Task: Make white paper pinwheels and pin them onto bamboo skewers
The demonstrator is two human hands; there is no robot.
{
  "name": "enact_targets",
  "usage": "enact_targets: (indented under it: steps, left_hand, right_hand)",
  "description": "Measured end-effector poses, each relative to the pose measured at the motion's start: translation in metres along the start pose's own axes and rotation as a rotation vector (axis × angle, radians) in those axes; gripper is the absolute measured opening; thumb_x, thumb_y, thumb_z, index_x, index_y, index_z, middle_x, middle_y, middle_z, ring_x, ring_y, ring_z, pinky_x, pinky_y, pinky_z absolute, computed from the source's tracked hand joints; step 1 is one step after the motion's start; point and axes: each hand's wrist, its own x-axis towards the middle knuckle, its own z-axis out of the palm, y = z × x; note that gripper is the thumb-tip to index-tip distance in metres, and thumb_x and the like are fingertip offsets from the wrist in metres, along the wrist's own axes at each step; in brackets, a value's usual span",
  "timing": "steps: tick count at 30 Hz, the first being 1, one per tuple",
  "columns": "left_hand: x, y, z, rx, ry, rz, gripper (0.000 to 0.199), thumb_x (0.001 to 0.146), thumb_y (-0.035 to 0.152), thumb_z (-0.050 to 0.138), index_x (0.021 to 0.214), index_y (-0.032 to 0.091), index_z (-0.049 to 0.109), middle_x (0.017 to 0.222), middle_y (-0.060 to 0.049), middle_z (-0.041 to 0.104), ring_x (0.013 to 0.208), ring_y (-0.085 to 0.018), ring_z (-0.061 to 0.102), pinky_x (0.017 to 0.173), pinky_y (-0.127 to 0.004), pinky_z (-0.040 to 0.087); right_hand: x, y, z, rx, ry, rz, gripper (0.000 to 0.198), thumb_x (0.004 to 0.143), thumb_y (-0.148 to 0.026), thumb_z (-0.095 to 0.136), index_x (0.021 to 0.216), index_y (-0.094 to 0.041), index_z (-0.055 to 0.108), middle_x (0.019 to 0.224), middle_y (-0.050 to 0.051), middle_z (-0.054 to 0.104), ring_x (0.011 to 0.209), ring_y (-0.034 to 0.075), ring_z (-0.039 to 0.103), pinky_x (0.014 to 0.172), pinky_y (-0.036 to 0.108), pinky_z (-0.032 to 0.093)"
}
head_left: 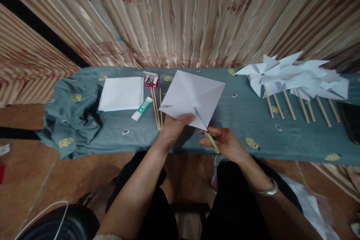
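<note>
A square sheet of white paper (194, 93) with diagonal creases is held just above the table's front part. My left hand (176, 125) grips its lower left edge, thumb on top and the other fingers hidden beneath. In my right hand (222, 140) are scissors (212, 142) with pale green handles. One dark blade lies over the paper near its bottom corner, along a diagonal. A slit shows at the sheet's left corner.
A stack of white paper (122, 93) lies left, beside a glue stick (142, 108), wooden sticks (155, 108) and a red box (151, 79) of small metal pins. Several paper pinwheels (264, 75) on sticks lie right, near a dark device (350, 120). Everything rests on a green cloth (239, 108).
</note>
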Motion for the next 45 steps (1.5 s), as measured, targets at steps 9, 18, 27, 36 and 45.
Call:
enact_targets:
  steps: [9,18,27,36,45]
  left_hand:
    - [-0.002,-0.002,0.0,0.017,-0.02,0.001,0.046,0.05,0.02,0.084,0.092,0.016,0.067,0.092,-0.005,0.074,0.083,-0.02,0.065,0.081,-0.034,0.052]
    - [-0.003,-0.002,0.002,0.004,-0.023,-0.019,0.039,0.05,0.018,0.083,0.086,0.017,0.068,0.087,-0.003,0.073,0.079,-0.019,0.064,0.078,-0.033,0.052]
    - [-0.007,0.001,0.004,0.021,-0.036,-0.046,0.04,0.049,0.018,0.084,0.086,0.015,0.07,0.091,-0.005,0.073,0.081,-0.019,0.064,0.082,-0.035,0.051]
    - [-0.008,0.001,0.005,0.052,-0.021,-0.046,0.042,0.049,0.021,0.084,0.089,0.015,0.07,0.094,-0.006,0.074,0.084,-0.02,0.065,0.086,-0.037,0.052]
    - [-0.011,0.003,0.005,0.052,-0.021,-0.057,0.037,0.052,0.019,0.083,0.086,0.015,0.07,0.092,-0.005,0.073,0.084,-0.019,0.064,0.087,-0.036,0.051]
  right_hand:
    - [0.001,-0.004,0.0,0.011,-0.027,-0.032,0.037,0.068,-0.045,0.079,0.09,-0.017,0.074,0.063,-0.004,0.056,0.056,0.009,0.046,0.05,0.021,0.036]
    - [0.002,-0.002,0.0,0.01,-0.034,-0.017,0.036,0.071,-0.046,0.077,0.09,-0.016,0.073,0.066,-0.001,0.062,0.06,0.012,0.053,0.053,0.022,0.04]
    - [0.001,-0.008,-0.002,-0.062,0.004,-0.028,0.039,0.069,-0.053,0.075,0.073,-0.015,0.067,0.061,-0.001,0.059,0.055,0.011,0.049,0.049,0.022,0.034]
    - [0.001,-0.008,-0.001,-0.049,0.001,-0.018,0.039,0.069,-0.054,0.074,0.068,-0.017,0.062,0.061,-0.001,0.06,0.053,0.01,0.048,0.048,0.022,0.034]
    - [0.002,-0.002,-0.001,-0.009,0.018,-0.018,0.035,0.069,-0.049,0.077,0.069,-0.017,0.064,0.059,-0.002,0.059,0.052,0.009,0.051,0.048,0.022,0.037]
